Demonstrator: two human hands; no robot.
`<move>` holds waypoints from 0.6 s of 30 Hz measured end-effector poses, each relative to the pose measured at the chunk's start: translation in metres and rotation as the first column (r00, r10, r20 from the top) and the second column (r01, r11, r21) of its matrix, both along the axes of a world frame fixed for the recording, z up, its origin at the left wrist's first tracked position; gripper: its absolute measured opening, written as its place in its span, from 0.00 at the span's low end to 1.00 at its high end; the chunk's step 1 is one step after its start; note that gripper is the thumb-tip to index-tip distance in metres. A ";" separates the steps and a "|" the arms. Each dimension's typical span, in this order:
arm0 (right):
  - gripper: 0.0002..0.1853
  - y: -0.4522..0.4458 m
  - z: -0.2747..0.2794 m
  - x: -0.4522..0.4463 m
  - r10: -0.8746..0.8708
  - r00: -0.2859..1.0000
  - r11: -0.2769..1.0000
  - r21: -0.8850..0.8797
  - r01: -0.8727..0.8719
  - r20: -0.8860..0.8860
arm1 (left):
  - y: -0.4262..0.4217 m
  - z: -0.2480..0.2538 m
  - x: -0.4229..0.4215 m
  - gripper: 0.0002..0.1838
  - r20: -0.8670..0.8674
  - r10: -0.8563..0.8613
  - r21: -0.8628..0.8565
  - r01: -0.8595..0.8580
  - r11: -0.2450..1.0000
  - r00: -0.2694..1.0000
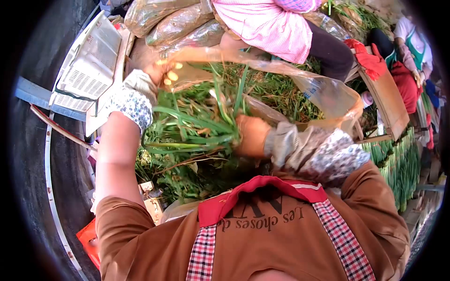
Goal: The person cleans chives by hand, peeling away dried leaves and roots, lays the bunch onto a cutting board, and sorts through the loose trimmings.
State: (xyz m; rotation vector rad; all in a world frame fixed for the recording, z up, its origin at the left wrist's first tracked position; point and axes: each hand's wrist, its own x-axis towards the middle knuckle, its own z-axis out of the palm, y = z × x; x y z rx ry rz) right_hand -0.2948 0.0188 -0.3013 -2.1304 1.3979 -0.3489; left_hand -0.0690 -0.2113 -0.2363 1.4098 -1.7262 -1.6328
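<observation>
My right hand (253, 136), in an orange glove, is closed around a bunch of long green stalks (197, 125) that look like garlic chives or scallions. The stalks fan out to the left, with some dry brown strands among them. At the upper left my left hand (162, 73), in a glove with pale yellow fingertips, has its fingers curled at the rim of a large clear plastic bag (328, 91). Motion blurs that hand a little. Loose green trimmings (281, 91) lie inside the bag's mouth, and more leafy greens (183, 180) are heaped below my hands.
A white plastic crate (89, 70) stands at the left beside a curved metal rail (50, 173). Filled plastic sacks (180, 25) lie at the back. Another person in a pink checked garment (267, 28) sits across from me. Bundled green stalks (398, 168) and a wooden stool (386, 100) are at the right.
</observation>
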 end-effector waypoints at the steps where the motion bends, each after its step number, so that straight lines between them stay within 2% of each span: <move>1: 0.18 -0.001 0.018 -0.011 0.006 1.000 0.994 -0.112 -0.002 0.029 | -0.008 -0.017 0.012 0.14 -0.069 0.009 0.007 -0.008 1.000 0.998; 3: 0.20 -0.001 0.067 -0.032 -0.028 0.993 0.961 -0.269 0.058 0.115 | -0.013 -0.021 0.029 0.13 -0.139 0.023 0.009 -0.022 1.000 0.990; 6: 0.23 -0.023 0.144 -0.055 0.271 0.884 0.855 -0.518 -0.039 0.381 | 0.005 0.005 0.024 0.15 -0.118 0.001 -0.050 -0.007 0.999 0.993; 8: 0.24 -0.023 0.183 -0.065 0.399 0.808 0.767 -0.641 -0.035 0.433 | 0.013 0.015 0.018 0.16 -0.123 -0.021 -0.086 0.010 0.996 0.992; 9: 0.24 -0.023 0.200 -0.069 0.391 0.816 0.744 -0.668 -0.007 0.427 | 0.018 0.018 0.018 0.16 -0.134 -0.032 -0.099 0.019 0.995 0.990; 14: 0.26 -0.023 0.240 -0.114 0.006 0.948 0.705 -0.674 0.221 0.317 | 0.028 0.024 0.014 0.20 -0.187 -0.106 -0.136 0.082 0.987 0.977; 18: 0.28 -0.033 0.216 -0.146 -0.319 0.947 0.723 -0.638 0.266 0.034 | 0.035 0.036 0.007 0.23 -0.229 -0.218 -0.173 0.180 0.968 0.949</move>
